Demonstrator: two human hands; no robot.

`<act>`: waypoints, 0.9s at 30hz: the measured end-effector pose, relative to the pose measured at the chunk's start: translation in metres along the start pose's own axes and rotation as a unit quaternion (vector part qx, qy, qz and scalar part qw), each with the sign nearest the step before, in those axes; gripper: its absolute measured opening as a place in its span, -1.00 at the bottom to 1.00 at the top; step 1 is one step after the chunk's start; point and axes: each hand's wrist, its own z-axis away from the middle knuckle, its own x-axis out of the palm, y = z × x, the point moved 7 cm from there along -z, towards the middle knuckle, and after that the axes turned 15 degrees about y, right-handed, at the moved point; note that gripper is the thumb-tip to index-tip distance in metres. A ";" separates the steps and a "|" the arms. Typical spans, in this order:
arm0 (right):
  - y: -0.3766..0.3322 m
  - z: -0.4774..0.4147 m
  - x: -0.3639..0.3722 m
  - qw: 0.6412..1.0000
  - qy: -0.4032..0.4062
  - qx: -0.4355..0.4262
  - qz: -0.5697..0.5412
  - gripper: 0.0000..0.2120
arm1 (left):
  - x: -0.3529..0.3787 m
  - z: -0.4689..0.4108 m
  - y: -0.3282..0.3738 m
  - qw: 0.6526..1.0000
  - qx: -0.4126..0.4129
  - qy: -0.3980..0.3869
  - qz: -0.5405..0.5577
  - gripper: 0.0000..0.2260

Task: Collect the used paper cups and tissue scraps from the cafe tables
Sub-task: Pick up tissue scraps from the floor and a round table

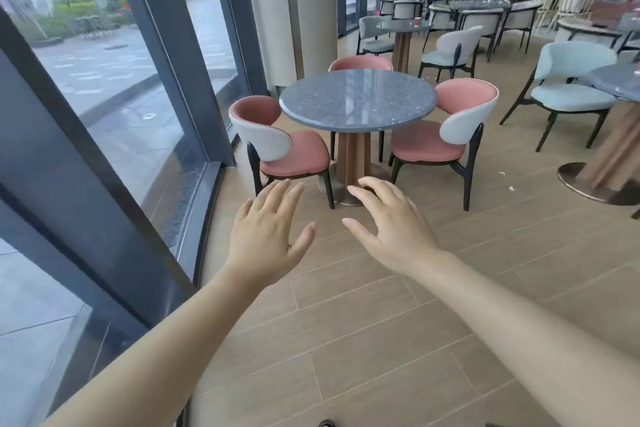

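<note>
Both hands are held out over the wooden floor [363, 340], the left hand [266, 236] and right hand [394, 229] spread wide, nothing in either grip. Small white tissue scraps [512, 188] are seen on the floor at right, near a table base [588, 184]. The round grey speckled surface [356, 97] lies beyond.

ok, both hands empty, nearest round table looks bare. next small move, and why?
Probably step right toward the white scraps on the wooden floor by the brown pedestal base. Both the left hand and right hand are open and hold nothing, and the round speckled grey stone table ahead shows no cups. Whether those scraps are tissue is too small to tell.
</note>
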 end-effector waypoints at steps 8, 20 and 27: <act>0.055 -0.023 0.048 0.997 -0.026 0.063 0.034 -0.51 | 0.075 -0.051 -0.008 0.996 0.062 -0.037 0.057 -0.41; 0.161 -0.013 0.080 0.976 -0.068 0.191 0.082 -0.51 | 0.191 -0.119 0.032 0.981 0.131 -0.112 0.084 -0.45; 0.263 0.000 0.053 0.955 -0.053 0.277 0.095 -0.53 | 0.263 -0.164 0.138 0.952 0.221 -0.174 0.125 -0.46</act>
